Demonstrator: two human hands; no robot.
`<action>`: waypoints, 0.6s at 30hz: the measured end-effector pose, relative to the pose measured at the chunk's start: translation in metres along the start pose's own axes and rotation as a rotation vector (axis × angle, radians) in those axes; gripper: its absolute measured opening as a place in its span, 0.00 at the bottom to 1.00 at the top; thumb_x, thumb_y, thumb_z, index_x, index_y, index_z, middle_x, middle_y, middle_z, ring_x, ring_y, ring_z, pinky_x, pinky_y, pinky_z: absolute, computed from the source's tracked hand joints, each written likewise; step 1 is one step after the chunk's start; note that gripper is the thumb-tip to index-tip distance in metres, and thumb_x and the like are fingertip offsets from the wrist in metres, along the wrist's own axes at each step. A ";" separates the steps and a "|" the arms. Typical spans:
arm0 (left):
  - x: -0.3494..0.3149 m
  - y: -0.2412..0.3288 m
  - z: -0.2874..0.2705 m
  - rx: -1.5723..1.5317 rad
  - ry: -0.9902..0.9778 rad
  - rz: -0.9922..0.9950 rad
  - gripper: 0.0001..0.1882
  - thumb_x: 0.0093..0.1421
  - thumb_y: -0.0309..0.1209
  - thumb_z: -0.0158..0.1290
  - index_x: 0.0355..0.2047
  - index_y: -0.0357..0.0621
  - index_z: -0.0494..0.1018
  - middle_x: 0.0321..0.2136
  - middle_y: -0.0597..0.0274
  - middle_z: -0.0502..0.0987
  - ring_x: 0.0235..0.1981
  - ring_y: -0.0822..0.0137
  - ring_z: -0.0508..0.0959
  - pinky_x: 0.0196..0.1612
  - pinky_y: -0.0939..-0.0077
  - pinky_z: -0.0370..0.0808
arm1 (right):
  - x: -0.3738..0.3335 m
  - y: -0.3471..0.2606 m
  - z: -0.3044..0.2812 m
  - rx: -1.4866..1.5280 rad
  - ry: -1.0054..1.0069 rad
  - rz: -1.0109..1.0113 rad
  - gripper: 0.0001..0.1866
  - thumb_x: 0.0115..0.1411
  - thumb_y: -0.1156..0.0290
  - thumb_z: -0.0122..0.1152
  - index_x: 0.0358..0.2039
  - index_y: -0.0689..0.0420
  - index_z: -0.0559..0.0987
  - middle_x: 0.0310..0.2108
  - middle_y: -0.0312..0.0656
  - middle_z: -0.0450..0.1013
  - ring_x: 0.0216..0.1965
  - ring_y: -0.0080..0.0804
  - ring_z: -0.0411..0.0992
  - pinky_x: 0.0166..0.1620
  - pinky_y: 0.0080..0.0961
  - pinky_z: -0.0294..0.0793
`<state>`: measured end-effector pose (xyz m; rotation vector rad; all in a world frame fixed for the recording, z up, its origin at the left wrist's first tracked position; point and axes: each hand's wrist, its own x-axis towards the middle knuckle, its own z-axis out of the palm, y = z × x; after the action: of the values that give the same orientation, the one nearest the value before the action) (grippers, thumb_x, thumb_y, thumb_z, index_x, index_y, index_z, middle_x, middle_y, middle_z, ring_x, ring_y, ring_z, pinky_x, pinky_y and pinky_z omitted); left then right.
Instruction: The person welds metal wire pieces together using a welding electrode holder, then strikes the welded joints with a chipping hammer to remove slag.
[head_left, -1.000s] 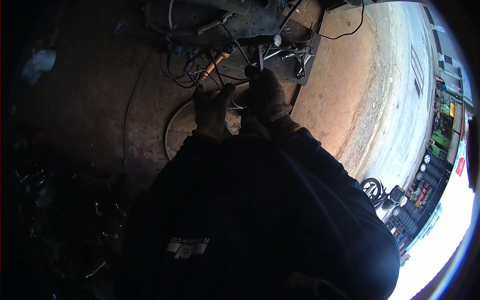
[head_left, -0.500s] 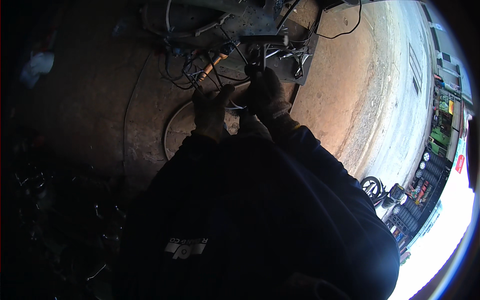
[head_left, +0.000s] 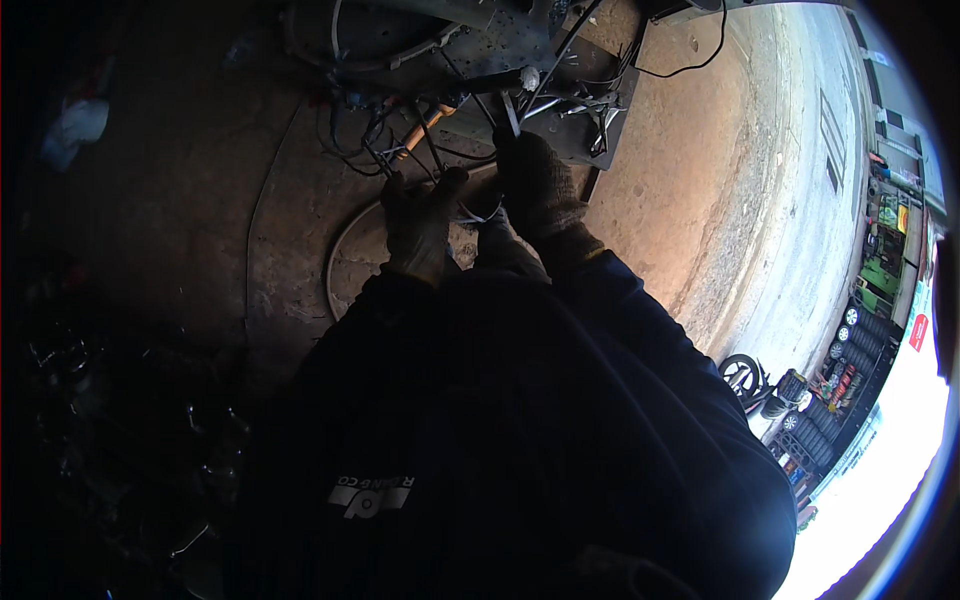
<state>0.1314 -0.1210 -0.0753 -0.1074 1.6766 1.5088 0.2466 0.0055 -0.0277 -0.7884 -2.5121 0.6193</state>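
My right hand (head_left: pixel 540 180), in a dark knitted glove, is closed around the handle of a hammer (head_left: pixel 512 115); its round face shows pale above the glove. My left hand (head_left: pixel 420 222), also gloved, is to the left, its thumb raised and its fingers curled at thin dark rods or cables. What it grips is too dark to make out. Just beyond the left hand lies an orange-bodied power tool (head_left: pixel 427 130) among tangled black cables (head_left: pixel 345 150). A greyish shape, perhaps a shoe (head_left: pixel 505 248), shows between my forearms.
A dark metal plate (head_left: pixel 572 140) with thin metal pieces (head_left: pixel 603 125) lies beyond my hands. A hose (head_left: pixel 335 265) curves over the brown floor. Cluttered metal parts (head_left: pixel 190 420) are in shadow at lower left. To the right are a road (head_left: pixel 800 200) and a parked motorcycle (head_left: pixel 745 378).
My right hand has turned the hammer, so its head no longer lies sideways and the round face shows. The left hand has stayed nearly still.
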 end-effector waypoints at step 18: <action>-0.032 0.128 -0.029 0.813 0.213 0.386 0.53 0.46 0.47 0.70 0.65 0.35 0.56 0.50 0.44 0.70 0.50 0.51 0.76 0.48 0.57 0.78 | 0.002 0.040 -0.072 -0.258 -0.372 -0.233 0.25 0.60 0.66 0.64 0.59 0.50 0.76 0.29 0.42 0.77 0.32 0.41 0.78 0.33 0.36 0.78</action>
<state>0.0626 -0.1263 0.0406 0.5317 2.4628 0.9763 0.2989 0.0561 0.0096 -0.4841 -3.0129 0.3934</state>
